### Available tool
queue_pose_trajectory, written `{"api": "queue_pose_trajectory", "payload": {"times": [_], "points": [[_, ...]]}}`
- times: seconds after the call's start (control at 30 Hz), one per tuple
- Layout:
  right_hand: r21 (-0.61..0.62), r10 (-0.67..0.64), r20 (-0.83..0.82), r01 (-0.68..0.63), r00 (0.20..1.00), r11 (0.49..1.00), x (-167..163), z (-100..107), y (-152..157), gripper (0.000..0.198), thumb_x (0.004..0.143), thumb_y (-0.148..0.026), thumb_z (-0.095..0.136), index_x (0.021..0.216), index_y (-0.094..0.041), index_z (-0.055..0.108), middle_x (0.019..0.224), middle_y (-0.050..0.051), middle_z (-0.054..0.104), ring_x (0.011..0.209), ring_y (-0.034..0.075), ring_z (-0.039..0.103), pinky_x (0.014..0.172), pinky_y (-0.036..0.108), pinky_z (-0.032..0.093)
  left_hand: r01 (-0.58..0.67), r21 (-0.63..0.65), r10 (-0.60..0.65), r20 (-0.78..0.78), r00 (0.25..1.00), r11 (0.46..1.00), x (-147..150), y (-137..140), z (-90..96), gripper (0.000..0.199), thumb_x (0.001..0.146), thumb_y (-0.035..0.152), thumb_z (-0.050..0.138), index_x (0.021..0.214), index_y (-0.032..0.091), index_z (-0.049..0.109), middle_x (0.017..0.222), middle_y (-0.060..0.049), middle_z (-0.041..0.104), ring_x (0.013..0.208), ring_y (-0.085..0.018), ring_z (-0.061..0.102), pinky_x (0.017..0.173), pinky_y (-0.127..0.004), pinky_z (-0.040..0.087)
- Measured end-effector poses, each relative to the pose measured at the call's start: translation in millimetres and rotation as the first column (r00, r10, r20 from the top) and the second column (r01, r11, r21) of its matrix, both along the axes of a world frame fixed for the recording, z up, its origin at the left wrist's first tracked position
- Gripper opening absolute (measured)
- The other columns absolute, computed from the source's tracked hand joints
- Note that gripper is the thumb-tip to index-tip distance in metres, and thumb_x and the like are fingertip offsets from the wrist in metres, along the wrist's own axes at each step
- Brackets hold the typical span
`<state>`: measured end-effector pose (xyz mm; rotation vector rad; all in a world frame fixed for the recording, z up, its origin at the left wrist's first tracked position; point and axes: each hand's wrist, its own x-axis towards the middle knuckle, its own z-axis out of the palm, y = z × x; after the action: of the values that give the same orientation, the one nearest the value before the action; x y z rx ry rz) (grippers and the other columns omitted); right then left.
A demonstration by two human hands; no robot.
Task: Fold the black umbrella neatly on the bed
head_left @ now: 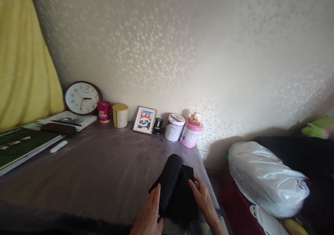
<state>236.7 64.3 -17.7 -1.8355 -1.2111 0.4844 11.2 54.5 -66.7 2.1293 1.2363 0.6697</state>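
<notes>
— Leafy-patterned wall (156, 54), grey surface (99, 169) under it, ok, but where's that folded black umbrella (171, 179)?

— Near edge, toward the right end. Long axis runs away from the viewer, tipping a bit rightward. Flat black cloth (188, 198) sits just right of it.

— Which hand's nearer?

— Left hand (150, 209) imo: up against its left side, fingers together, thumb by the handle end. Right hand (204, 197) is at the cloth's right edge, fingers curled; can't tell if it's pinching. Umbrella's off to its left.
</notes>
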Motion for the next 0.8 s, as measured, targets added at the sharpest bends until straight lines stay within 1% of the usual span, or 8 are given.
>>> {"api": "queue_pose_trajectory", "payload": {"times": [0.13,0.27,0.37,0.53,0.6,0.67,0.73,0.8], "points": [[0.03,0.105,-0.119,-0.102,0.987,0.994,-15.2,13.2,4.8,0.039,0.069,-0.056,0.056,0.079,-0.019,0.062,0.058,-0.002,0.056,0.055,0.017,0.054,0.051,0.027,0.041,0.003,0.07,-0.003,-0.004,1.0,0.998,0.3,0.6,-6.3,0.089,0.068,0.002,0.046,0.142,0.018,-0.001,0.145,-0.015,0.03,0.131,-0.024,0.033,0.104,-0.042,0.037],[0.072,0.162,-0.204,-0.15,0.966,0.986,-36.6,25.9,15.7,0.044,0.073,-0.055,0.054,0.092,-0.017,0.063,0.062,0.0,0.059,0.057,0.017,0.055,0.051,0.026,0.042,0.012,0.099,-0.007,-0.052,0.999,0.995,-0.1,0.6,-8.3,0.088,0.066,0.001,0.045,0.142,0.015,0.003,0.145,-0.015,0.031,0.132,-0.023,0.032,0.105,-0.039,0.035],[0.093,0.149,-0.193,-0.133,0.97,0.987,-49.7,25.6,28.1,0.046,0.073,-0.053,0.055,0.099,-0.016,0.063,0.065,0.001,0.061,0.061,0.018,0.057,0.053,0.026,0.043,0.019,0.043,-0.013,-0.139,0.99,0.999,1.3,-0.2,-0.4,0.088,0.064,0.002,0.047,0.142,0.01,0.007,0.145,-0.016,0.031,0.131,-0.024,0.033,0.106,-0.039,0.034],[0.106,0.088,-0.081,-0.079,0.993,0.991,-62.3,15.2,46.3,0.039,0.071,-0.044,0.058,0.097,-0.015,0.061,0.065,0.001,0.062,0.064,0.018,0.059,0.058,0.027,0.045,0.004,-0.039,-0.014,-0.26,0.966,0.999,3.0,-0.8,21.7,0.087,0.062,0.004,0.05,0.141,0.007,0.012,0.145,-0.016,0.029,0.132,-0.024,0.032,0.108,-0.037,0.031],[0.087,0.102,-0.032,-0.099,0.994,0.991,-66.7,13.9,50.8,0.034,0.071,-0.038,0.057,0.096,-0.015,0.059,0.062,0.0,0.06,0.061,0.017,0.058,0.057,0.026,0.045,0.019,-0.049,-0.033,-0.283,0.958,0.999,2.4,-0.5,28.7,0.086,0.063,0.004,0.05,0.141,0.005,0.014,0.145,-0.016,0.03,0.132,-0.024,0.032,0.108,-0.037,0.03],[0.019,0.169,-0.035,-0.169,0.985,0.986,-71.4,14.8,54.0,0.031,0.074,-0.036,0.053,0.097,-0.016,0.056,0.059,-0.003,0.058,0.052,0.014,0.057,0.05,0.024,0.044,0.022,-0.055,-0.037,-0.299,0.953,0.998,1.6,0.0,33.1,0.086,0.062,0.004,0.05,0.14,0.005,0.015,0.145,-0.016,0.031,0.132,-0.024,0.032,0.109,-0.037,0.03],[-0.066,0.253,-0.068,-0.257,0.965,0.964,-76.0,17.1,56.3,0.027,0.077,-0.035,0.049,0.097,-0.018,0.052,0.06,-0.005,0.058,0.041,0.011,0.053,0.04,0.022,0.041,0.023,-0.046,-0.036,-0.31,0.95,0.999,1.2,0.5,34.4,0.086,0.061,0.003,0.05,0.14,0.004,0.016,0.144,-0.017,0.031,0.132,-0.024,0.032,0.109,-0.037,0.029],[-0.126,0.31,-0.08,-0.318,0.947,0.94,-79.7,20.0,57.5,0.022,0.078,-0.033,0.046,0.094,-0.018,0.051,0.061,-0.005,0.06,0.036,0.01,0.052,0.036,0.021,0.039,0.019,-0.026,-0.026,-0.319,0.948,1.0,1.5,0.7,32.9,0.085,0.06,0.003,0.05,0.139,0.004,0.019,0.144,-0.017,0.033,0.131,-0.025,0.033,0.109,-0.037,0.03]]}}
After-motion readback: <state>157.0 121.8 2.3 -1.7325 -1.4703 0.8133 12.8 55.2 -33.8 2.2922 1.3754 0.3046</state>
